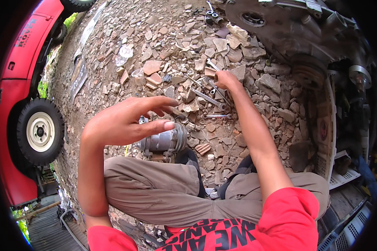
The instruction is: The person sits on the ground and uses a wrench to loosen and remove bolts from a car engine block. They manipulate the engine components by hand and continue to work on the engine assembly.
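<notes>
My left hand [127, 119] hovers over a metal compressor-like part [161, 141] with a grooved pulley, close to my knees. Its thumb and fingers are spread, and nothing is between them. Farther out to the right, my right hand [227, 80] is closed on a wrench [213, 65], whose silver end sticks out beyond the fingers. Just below that hand, on the broken stones, lies a loose group of tools: a long wrench [207, 98] and several thinner ones. A small wrench [217, 116] with a red mark rests nearer to me.
Broken tile and stone [155, 50] cover the ground. A large engine or gearbox casing [276, 29] stands at the far right, above a pale perforated crate [325, 154]. On the left is a red vehicle [19, 83]. Small metal fittings [213, 16] lie at the far end.
</notes>
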`<state>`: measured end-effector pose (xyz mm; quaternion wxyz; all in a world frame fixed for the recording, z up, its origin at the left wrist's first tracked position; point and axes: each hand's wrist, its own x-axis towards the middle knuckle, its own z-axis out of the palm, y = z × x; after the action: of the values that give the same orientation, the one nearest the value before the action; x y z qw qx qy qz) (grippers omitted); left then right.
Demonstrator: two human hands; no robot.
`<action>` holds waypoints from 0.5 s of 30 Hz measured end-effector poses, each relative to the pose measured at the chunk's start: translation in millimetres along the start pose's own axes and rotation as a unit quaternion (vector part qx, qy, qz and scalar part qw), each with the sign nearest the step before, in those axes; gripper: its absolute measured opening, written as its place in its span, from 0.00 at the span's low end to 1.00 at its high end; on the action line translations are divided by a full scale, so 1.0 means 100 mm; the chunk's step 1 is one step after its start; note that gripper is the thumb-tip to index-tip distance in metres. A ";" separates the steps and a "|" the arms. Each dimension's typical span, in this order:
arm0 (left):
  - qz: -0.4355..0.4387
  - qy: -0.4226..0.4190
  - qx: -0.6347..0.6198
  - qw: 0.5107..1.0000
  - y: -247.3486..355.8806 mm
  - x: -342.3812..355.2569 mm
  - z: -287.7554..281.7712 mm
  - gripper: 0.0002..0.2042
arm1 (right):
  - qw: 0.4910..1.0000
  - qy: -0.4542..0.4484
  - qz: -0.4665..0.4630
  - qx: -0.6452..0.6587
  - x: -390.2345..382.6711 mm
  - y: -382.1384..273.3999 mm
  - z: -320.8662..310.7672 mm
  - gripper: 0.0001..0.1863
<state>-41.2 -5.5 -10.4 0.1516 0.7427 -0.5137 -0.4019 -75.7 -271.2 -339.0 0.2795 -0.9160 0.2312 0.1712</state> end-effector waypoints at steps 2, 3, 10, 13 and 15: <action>0.020 0.001 0.004 1.000 0.01 0.01 0.02 0.26 | 0.999 -0.010 -0.007 -0.043 -0.02 -0.08 0.05 0.15; 0.026 -0.001 0.007 1.000 0.03 0.02 0.03 0.27 | 0.998 -0.014 -0.011 -0.065 -0.04 -0.13 0.05 0.15; 0.018 -0.001 0.014 1.000 0.00 -0.03 0.01 0.27 | 0.998 -0.008 -0.008 -0.065 -0.06 -0.26 0.01 0.14; 0.021 0.003 0.010 1.000 0.01 -0.04 -0.01 0.27 | 0.954 0.282 -0.043 -0.092 0.05 -0.08 0.13 0.11; 0.026 0.011 0.014 1.000 -0.03 -0.07 0.00 0.27 | 0.957 0.262 -0.001 -0.128 0.08 -0.04 0.17 0.11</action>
<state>-40.8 2.0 -9.2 0.1572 0.7356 -0.5365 -0.3825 -70.1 -261.1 -353.9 0.0903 -0.9571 0.2711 -0.0471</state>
